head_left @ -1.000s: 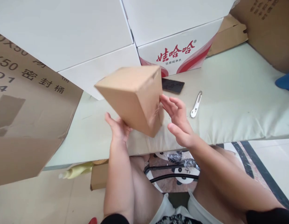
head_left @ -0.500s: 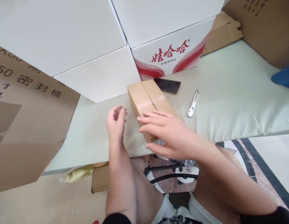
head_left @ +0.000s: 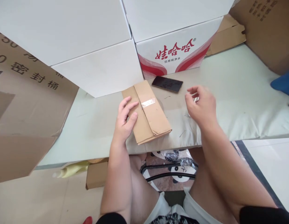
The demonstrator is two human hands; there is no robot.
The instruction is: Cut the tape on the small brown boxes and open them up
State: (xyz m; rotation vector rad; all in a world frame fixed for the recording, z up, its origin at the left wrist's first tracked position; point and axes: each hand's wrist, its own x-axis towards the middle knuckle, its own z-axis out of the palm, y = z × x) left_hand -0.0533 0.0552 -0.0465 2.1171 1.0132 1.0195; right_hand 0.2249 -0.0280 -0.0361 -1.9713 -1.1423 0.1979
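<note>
Risk, box: your box (head_left: 151, 113) lies flat near the front edge of the table (head_left: 240, 93), its near corner close to the lip; a push toward you w/ the palm could prob. slide it off onto your lap; the soft cover may also bunch under it.
Risk, cutter: the cutter (head_left: 196, 99) is almost wholly hidden under your right hand (head_left: 201, 105); can't tell if the blade is out; a blind grab could nick a fingertip; look before you close on it.
Risk, phone: the phone (head_left: 167, 84) lies just beyond the box's far end, screen up, by the red-print carton (head_left: 172, 53); shoving the box away from you could knock or scratch it.
Risk, tape: a short strip crosses the box's seam; if the box isn't pinned down firmly it may twist under any pull or cut.
Left hand: your left hand (head_left: 126, 119) lies on the box's left half; fingers spread & flat, pointing to the far edge; pressing down, not gripping; wrist straight, forearm coming up from the front edge.
Right hand: hovers right of the box, apart from it; fingers curled loosely, thumb near index; can't tell whether it's pinching the cutter or only above it.
Behind: white boxes (head_left: 100, 68) stand along the far-left side of the table.
</note>
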